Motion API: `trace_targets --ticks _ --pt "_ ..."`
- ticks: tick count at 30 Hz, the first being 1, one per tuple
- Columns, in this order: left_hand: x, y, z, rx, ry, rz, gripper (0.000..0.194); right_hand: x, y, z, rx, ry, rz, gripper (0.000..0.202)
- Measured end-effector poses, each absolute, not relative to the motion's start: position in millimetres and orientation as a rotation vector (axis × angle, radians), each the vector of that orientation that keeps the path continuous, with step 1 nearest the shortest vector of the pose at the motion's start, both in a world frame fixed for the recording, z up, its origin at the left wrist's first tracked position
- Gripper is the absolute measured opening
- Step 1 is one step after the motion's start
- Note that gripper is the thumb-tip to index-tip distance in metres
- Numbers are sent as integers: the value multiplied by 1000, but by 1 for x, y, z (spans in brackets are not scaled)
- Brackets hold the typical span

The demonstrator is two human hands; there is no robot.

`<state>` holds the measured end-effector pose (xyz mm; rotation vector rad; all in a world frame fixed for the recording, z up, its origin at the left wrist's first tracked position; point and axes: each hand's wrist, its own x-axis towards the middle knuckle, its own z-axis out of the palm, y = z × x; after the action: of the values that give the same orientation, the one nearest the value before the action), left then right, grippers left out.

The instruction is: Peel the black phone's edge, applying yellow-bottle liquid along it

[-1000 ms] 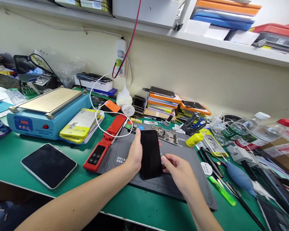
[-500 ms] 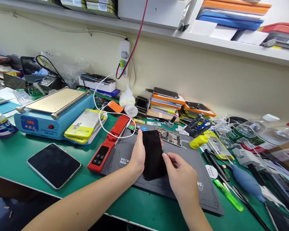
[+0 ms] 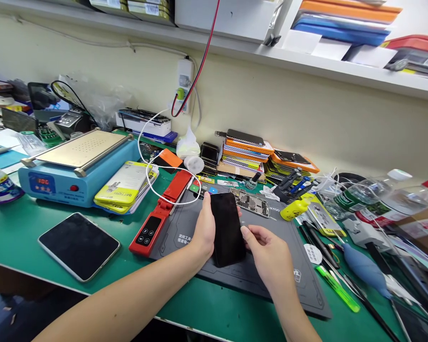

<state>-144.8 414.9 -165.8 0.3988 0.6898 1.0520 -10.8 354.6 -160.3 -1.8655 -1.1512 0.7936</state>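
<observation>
A black phone [image 3: 227,228] with a dark screen lies on the grey work mat [image 3: 299,289]. My left hand [image 3: 204,229] grips its left edge, fingers wrapped over the top corner. My right hand [image 3: 267,254] rests at the phone's right edge, thumb and forefinger pinched together against the side; something small may be between them, but I cannot make it out. An opened phone frame [image 3: 252,203] with bare innards lies on the mat just behind.
A blue heating plate machine [image 3: 74,166] and yellow battery packs [image 3: 123,185] stand at left, a dark tablet [image 3: 79,244] near the front edge. A red device [image 3: 157,213] borders the mat. Tools, a green pen [image 3: 337,287], a blue blower [image 3: 365,270] and bottles crowd the right.
The phone and both hands have stayed nearly in place; my right hand has shifted slightly along the phone's right edge. The view has swung a little.
</observation>
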Motion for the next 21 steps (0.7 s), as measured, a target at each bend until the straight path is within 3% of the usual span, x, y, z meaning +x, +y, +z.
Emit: trace_targets --ticks 4,9,14,21 --pt "-145 416 -166 394 662 1088 80 -23 350 -159 -1903 -1172 536 41" --pt "-146 416 -166 402 644 1088 79 -27 355 -156 -1893 -1213 451 37" --pt "-146 416 -167 416 616 1109 77 -22 365 -157 -1882 -1154 598 38" --pt "-145 417 -169 422 676 1101 77 -5 376 -159 -1756 -1135 963 62"
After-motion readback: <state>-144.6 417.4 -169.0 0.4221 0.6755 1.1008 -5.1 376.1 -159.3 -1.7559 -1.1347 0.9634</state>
